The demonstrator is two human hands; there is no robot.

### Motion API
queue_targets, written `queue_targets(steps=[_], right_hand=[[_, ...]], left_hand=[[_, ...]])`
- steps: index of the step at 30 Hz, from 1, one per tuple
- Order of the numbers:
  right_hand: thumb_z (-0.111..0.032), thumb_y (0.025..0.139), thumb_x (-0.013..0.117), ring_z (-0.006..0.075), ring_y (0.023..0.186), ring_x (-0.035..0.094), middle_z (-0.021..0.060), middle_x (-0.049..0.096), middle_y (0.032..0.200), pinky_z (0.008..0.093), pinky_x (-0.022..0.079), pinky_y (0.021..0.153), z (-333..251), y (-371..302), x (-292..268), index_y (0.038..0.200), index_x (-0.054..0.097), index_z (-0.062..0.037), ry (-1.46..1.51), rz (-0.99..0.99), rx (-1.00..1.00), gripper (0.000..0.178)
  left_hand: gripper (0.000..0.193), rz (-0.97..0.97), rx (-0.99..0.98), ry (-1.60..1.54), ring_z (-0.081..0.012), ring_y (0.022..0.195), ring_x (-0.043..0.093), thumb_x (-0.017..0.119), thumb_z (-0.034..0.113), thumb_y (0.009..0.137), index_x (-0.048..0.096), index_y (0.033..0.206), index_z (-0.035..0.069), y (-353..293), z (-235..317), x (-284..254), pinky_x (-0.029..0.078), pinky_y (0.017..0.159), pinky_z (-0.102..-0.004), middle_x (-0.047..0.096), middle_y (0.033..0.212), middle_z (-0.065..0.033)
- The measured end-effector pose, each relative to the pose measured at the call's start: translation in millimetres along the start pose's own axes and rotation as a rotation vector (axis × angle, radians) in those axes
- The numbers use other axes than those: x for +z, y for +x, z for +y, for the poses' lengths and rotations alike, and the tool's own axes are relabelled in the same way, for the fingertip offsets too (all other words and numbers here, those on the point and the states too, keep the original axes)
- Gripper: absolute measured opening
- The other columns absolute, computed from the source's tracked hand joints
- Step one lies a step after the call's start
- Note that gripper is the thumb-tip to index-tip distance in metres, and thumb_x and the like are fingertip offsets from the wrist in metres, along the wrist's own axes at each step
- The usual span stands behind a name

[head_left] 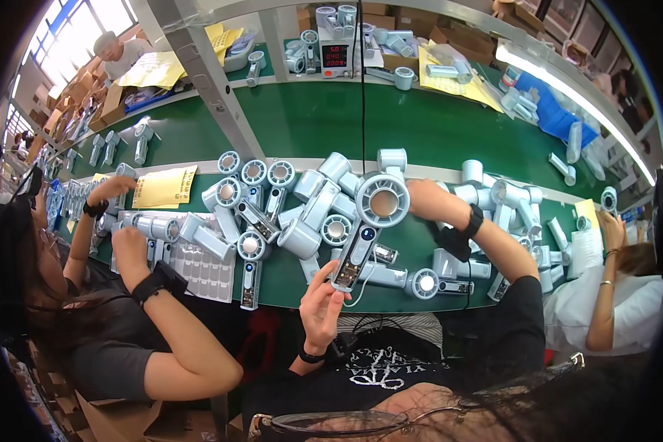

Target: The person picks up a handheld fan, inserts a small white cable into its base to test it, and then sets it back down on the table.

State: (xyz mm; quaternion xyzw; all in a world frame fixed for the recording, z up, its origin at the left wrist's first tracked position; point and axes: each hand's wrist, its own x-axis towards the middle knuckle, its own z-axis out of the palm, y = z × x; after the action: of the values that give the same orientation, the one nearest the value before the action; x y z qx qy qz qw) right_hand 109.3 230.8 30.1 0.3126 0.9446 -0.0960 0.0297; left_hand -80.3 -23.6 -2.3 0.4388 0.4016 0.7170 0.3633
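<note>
Handheld fan of pale blue-white plastic (366, 225), with a round grille head and a slim handle whose lower end shows an exposed circuit board, stands held upright over the near edge of the green tabletop (420, 125), just in front of the person. Left hand (321, 302) supports the handle from below, its fingers (331, 274) partly curled against the handle's lower end; whether they fully clamp it cannot be told. Right hand (423, 197) reaches in from the right beside the fan head, touching or gripping its rim, though the fingers lie behind the head and their exact closure is hidden. A thin white lead (357, 293) trails from the handle base toward the body. Around this unit lies a dense heap of similar fans (302, 214) and separate cylindrical heads, some with handles open, some closed; further units (508, 214) crowd the right side. Judged from the open handle, the unit in hand appears unfinished, and the large pile suggests much work remains. At left, a co-worker's hands (129, 247) rest near a white blister tray (206, 269) and yellow paper sheet (166, 186). A bench meter with red digits (335, 55) stands on the far shelf.
</note>
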Motion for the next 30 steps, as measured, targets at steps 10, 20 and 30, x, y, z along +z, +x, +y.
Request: queue_targets(steps=[10, 20, 30], right_hand=[[-0.02, 0.06, 0.087, 0.0315, 0.096, 0.06, 0.0154, 0.06, 0.107, 0.0507, 0.044, 0.093, -57.8, -84.4, -91.2, 0.124, 0.046, -0.0092, 0.597, 0.547, -0.625, 0.077], [-0.032, 0.071, 0.08, 0.0233, 0.082, 0.058, 0.0136, 0.058, 0.101, 0.0382, 0.053, 0.067, -29.9, -193.3, -94.5, 0.123, 0.041, -0.0041, 1.931, 0.701, -0.963, 0.07], [-0.029, 0.069, 0.077, 0.0213, 0.078, 0.046, 0.0091, 0.043, 0.086, 0.036, 0.041, 0.066, 12.9, -263.4, -26.8, 0.127, 0.031, -0.0066, 1.505, 1.291, -0.633, 0.078]], left_hand=[[0.012, -0.317, -0.025, 0.055, -0.02, 0.088, 0.061, 0.054, 0.0, 0.088, 0.059, 0.082, -0.01, -6.1, 18.5, 17.0, 0.05, 0.074, -0.0281, 0.051, 0.126, -0.0264], [0.006, -0.341, -0.022, 0.275, -0.0345, 0.109, 0.06, 0.056, -0.001, 0.087, 0.059, 0.084, -0.005, -8.3, 25.4, 23.1, 0.049, 0.085, -0.0365, 0.052, 0.126, -0.0224], [0.004, -0.23, 0.179, 0.678, -0.0358, 0.107, 0.06, 0.057, -0.004, 0.085, 0.058, 0.082, -0.006, -4.4, 12.1, 44.5, 0.047, 0.089, -0.0376, 0.057, 0.119, -0.0213]])
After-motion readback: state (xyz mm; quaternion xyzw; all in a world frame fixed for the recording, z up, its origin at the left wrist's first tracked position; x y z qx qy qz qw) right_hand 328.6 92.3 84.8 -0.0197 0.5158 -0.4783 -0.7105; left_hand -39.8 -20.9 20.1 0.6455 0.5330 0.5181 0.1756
